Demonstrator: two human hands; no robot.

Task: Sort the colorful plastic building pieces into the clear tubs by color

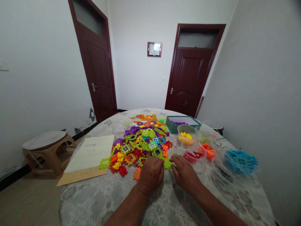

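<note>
A lime-green toothed plastic building piece shows between my two hands, low over the near edge of a big pile of building pieces. My left hand has its fingers curled and closes on the piece's left side; its fingertips are partly hidden. From the other side my right hand pinches the right edge with thumb and fingers. An orange toothed piece lies just left of my left hand. The pile mixes green, purple, yellow, blue, orange and red pieces, some with window frames.
Clear tubs stand on the right, holding yellow pieces, red pieces and blue lattice pieces. Behind them is a green box with purple pieces. Paper sheets lie at left. A stool stands beside the table.
</note>
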